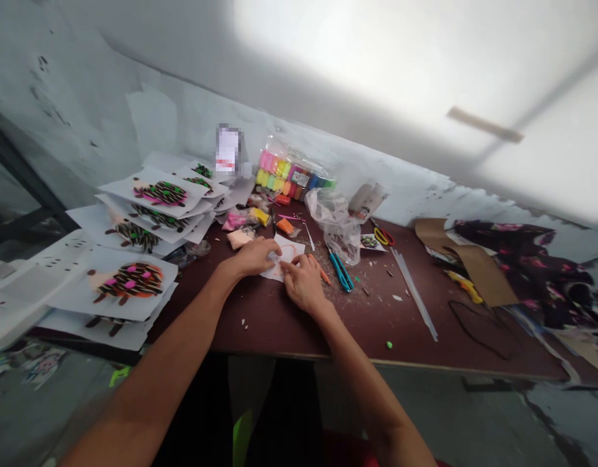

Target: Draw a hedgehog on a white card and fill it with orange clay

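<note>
White paper [287, 250] lies beneath left fingers [269, 246] and right fingers [292, 270], all curled; any pinch I cannot tell.

On the maroon counter [274, 334] there lie a drawn-on paper [290, 248], scissors [380, 236] and a yellow glue gun [467, 286].

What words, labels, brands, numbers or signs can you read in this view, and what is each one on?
No text can be read for certain.
Pack of coloured pieces: pale label, print too small and blurred to read.
Pixelated screen: red marks near its lower edge, unreadable.
White container by the wall: dark and reddish marking, too small to read.
</note>
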A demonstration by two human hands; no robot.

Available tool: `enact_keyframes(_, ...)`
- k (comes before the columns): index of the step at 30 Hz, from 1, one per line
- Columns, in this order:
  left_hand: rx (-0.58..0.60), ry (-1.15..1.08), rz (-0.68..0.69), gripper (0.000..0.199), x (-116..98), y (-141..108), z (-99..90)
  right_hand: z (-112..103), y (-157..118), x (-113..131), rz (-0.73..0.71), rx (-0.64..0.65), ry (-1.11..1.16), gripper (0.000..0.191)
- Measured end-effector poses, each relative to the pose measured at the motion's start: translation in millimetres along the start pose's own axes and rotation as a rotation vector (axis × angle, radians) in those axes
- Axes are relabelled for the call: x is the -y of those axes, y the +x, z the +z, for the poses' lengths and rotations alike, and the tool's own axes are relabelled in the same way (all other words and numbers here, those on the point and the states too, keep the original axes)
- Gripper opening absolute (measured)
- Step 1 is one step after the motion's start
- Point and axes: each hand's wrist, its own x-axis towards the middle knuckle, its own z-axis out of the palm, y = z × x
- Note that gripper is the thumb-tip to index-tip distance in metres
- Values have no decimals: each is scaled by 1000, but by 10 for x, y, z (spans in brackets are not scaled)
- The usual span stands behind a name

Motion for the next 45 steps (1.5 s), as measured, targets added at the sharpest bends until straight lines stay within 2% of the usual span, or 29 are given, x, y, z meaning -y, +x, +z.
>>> enact_keyframes(4,9,9,0,34,-16,2,-11,27,-1,-84,52,-58,119,42)
enact_keyframes(8,10,20,2,35,-24,3,-19,1,-64,-133,109,-100,108,41)
enact_keyframes(19,32,28,7,34,-16,16,-14,-72,-150,-16,-41,19,-100,32)
enact_keyframes(26,24,23,26,34,14,19,-4,-26,-153,-53,-2,-89,10,38)
enact_keyframes(36,7,4,37,33,34,28,15,-32,-153,24,-127,8,-121,31)
enact_keyframes(41,19,12,31,34,37,28,12,-23,-156,-3,-84,-69,-14,37)
enact_keyframes(45,40,30,16,34,16,25,1,-34,-184,7,-68,-94,-12,30)
